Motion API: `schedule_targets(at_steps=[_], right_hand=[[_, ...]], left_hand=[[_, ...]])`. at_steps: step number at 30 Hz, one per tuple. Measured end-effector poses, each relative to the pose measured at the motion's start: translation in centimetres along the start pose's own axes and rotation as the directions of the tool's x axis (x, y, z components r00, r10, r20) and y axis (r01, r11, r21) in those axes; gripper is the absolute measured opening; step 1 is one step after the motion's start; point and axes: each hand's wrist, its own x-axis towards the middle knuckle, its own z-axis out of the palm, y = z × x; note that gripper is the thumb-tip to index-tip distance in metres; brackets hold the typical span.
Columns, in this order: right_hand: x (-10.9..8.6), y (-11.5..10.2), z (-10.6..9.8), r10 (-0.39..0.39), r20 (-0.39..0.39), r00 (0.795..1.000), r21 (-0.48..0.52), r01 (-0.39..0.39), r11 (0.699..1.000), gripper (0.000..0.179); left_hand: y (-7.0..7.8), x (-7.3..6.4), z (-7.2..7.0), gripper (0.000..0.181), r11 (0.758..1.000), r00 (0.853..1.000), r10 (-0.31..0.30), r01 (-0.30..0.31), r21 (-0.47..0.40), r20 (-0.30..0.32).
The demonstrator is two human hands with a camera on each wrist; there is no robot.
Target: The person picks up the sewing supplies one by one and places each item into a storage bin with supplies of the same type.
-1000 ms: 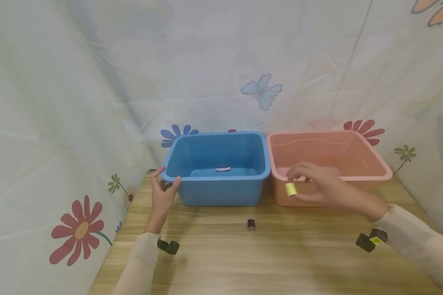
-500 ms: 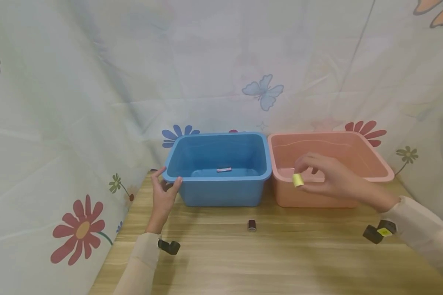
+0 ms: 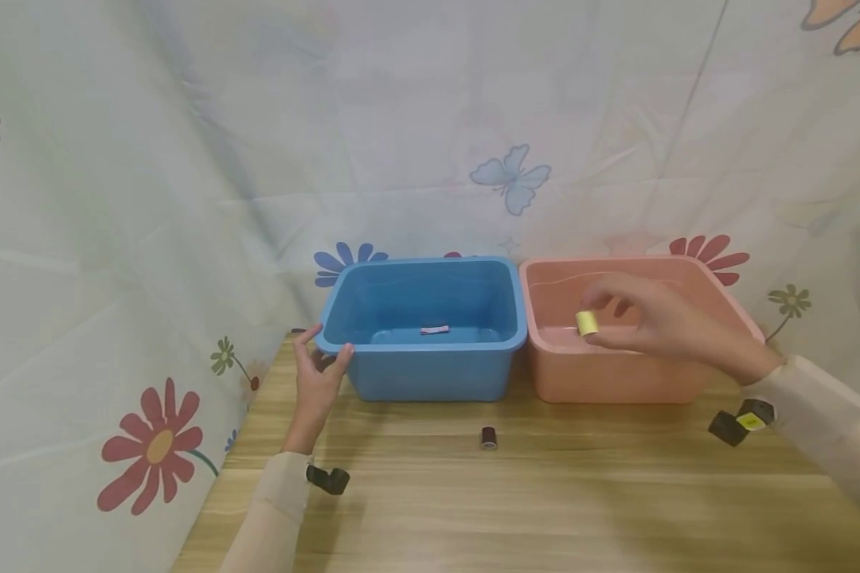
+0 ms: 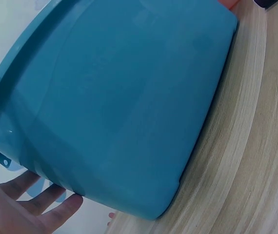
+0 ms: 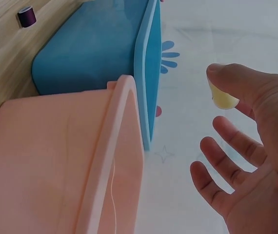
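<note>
Right hand (image 3: 655,322): thumb and index finger pinch a small pale-yellow cylindrical spool (image 3: 587,322), other fingers off it. Spool is above rim level of the pink rectangular plastic tub (image 3: 616,382), apart from it; 1.0 s ago it was lower, before the tub's front wall. Left hand (image 3: 318,388): grasps the near left corner of the blue rectangular plastic tub (image 3: 430,376), unchanged. Inside the blue tub: small pink-and-white strip (image 3: 434,329). Dark-brown cylindrical spool (image 3: 489,437) stands on the wood-grain table (image 3: 430,509), unmoved.
</note>
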Motion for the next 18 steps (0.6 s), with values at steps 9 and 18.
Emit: schedule_targets(at_steps=[9, 18], right_hand=[[0.9, 1.2, -0.5, 0.035, 0.025, 0.999, 0.007, -0.036, 0.999, 0.034], [1.2, 1.7, -1.0, 0.15, 0.033, 0.988, 0.003, -0.151, 0.989, 0.038]], left_hand=[[0.2, 0.0, -0.1, 0.077, 1.0, 1.0, -0.011, 0.011, -0.003, 0.004], [2.4, -0.6, -0.1, 0.078, 0.999, 0.998, -0.053, 0.054, -0.006, 0.032]])
